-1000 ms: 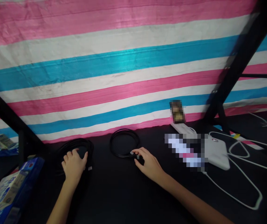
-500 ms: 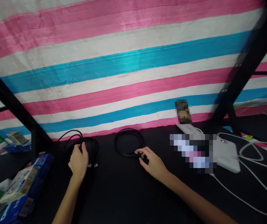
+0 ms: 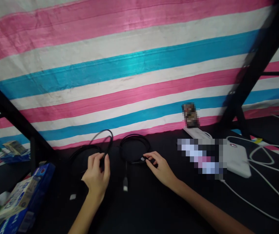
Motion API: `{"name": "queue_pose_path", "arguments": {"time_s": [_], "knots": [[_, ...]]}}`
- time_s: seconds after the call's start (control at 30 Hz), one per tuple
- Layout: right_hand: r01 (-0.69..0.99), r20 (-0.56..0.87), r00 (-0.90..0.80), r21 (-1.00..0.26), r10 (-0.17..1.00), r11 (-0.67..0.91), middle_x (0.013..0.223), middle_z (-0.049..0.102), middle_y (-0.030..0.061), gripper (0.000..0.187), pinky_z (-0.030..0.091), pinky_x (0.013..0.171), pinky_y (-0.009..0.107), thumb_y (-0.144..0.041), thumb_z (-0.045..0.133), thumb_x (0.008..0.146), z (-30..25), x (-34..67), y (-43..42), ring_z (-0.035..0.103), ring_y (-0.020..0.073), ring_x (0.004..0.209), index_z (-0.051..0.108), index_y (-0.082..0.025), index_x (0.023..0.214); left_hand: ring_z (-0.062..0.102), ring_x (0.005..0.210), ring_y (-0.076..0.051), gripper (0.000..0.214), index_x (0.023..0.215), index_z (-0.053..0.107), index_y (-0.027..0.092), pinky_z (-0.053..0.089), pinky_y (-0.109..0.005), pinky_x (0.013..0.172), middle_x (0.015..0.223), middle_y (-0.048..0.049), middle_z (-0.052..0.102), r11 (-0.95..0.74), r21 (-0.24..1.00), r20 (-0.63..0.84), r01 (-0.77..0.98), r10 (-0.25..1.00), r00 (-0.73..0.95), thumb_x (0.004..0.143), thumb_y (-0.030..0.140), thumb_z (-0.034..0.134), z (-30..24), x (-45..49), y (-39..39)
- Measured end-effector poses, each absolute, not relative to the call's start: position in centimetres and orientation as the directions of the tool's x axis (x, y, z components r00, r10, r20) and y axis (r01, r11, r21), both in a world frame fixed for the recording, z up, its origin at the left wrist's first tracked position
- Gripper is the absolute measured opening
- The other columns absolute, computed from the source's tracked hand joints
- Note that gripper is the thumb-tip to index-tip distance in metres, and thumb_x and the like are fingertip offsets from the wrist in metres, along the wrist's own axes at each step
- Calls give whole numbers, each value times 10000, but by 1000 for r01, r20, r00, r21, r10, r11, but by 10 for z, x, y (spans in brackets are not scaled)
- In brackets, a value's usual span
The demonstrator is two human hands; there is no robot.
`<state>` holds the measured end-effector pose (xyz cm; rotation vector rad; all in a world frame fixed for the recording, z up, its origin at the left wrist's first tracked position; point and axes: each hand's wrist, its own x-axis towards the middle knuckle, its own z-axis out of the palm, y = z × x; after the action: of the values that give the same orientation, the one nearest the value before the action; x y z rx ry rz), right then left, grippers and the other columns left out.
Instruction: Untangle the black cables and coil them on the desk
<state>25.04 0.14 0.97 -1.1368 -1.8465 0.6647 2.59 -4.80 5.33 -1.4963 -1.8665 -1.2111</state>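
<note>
- Striped, creased plastic sheet [image 3: 129, 65] hangs behind the black table [image 3: 141, 208].
- Left hand [image 3: 96, 175] grips a thin black cable [image 3: 111, 139], curved in loose loops.
- Right hand [image 3: 161, 169] pinches the plug [image 3: 143, 158] of a round cable coil [image 3: 134, 135] on the table.

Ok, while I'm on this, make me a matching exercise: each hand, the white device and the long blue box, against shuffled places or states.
1. Left hand
2. Right hand
3. White device
4. Long blue box

A. At the round black coil
B. Left of both hands
C. Holding a black cable
D. Right of both hands

Pairs: 1-C, 2-A, 3-D, 4-B
</note>
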Motion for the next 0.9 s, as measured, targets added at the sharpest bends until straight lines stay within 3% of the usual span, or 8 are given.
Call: {"name": "queue_pose_path", "arguments": {"time_s": [0.13, 0.27, 0.4, 0.53, 0.63, 0.77, 0.9], "knots": [[445, 382, -236, -775, 894, 449, 950, 576, 50, 208, 469, 658, 270, -213, 463, 803, 8, 250, 3, 561, 152, 830, 598, -212, 961, 538, 572, -73, 299, 870, 614, 199, 368, -187, 492, 900, -35, 599, -171, 320, 624, 932, 778, -71, 879, 337, 349, 41, 38, -49], [448, 390, -239, -768, 889, 457, 948, 575, 50, 210, 467, 654, 267, -199, 459, 797, 9, 250, 2, 560, 152, 828, 596, -212, 956, 542, 573, -101, 358, 746, 619, 186, 391, -200, 542, 673, -23, 592, -314, 358, 511, 879, 854, 97, 887, 323, 319, 35, 45, -48], [460, 415, -231, -750, 880, 475, 934, 574, 43, 209, 459, 660, 263, -188, 457, 793, 11, 250, 1, 558, 149, 818, 596, -219, 945, 547, 675, -150, 279, 754, 609, 196, 404, -246, 629, 664, -26, 588, -163, 321, 589, 933, 805, -62, 856, 335, 390, 38, 33, -41], [495, 433, -243, -714, 868, 495, 862, 569, 27, 202, 441, 654, 252, -188, 456, 792, 15, 250, -3, 547, 134, 751, 603, -224, 926, 501, 908, -262, 294, 1008, 575, 161, 391, -357, 740, 925, -101, 586, 152, 104, 588, 983, 788, -184, 814, 325, 425, 37, 10, -31], [518, 421, -281, -690, 863, 505, 702, 534, -4, 188, 408, 571, 235, -201, 480, 779, 19, 249, -8, 488, 111, 592, 615, -223, 908, 479, 942, -292, 394, 1135, 497, 114, 384, -385, 745, 1039, -138, 532, 310, -2, 523, 951, 811, -263, 805, 306, 403, 30, -6, -25], [440, 306, -370, -774, 877, 456, 516, 467, -42, 146, 353, 473, 218, -232, 500, 774, 19, 244, -16, 418, 84, 450, 642, -198, 794, 478, 949, -289, 406, 1164, 467, 97, 385, -366, 748, 990, -136, 531, 375, -24, 411, 927, 848, -333, 801, 254, 375, 22, -18, -22], [283, 99, -482, -923, 871, 262, 482, 497, -37, 212, 348, 394, 185, -289, 474, 797, 15, 237, -23, 457, 69, 387, 636, -161, 753, 489, 937, -275, 380, 1147, 480, 118, 392, -338, 729, 964, -126, 538, 369, -26, 352, 929, 873, -337, 793, 200, 369, 19, -22, -21]]}}
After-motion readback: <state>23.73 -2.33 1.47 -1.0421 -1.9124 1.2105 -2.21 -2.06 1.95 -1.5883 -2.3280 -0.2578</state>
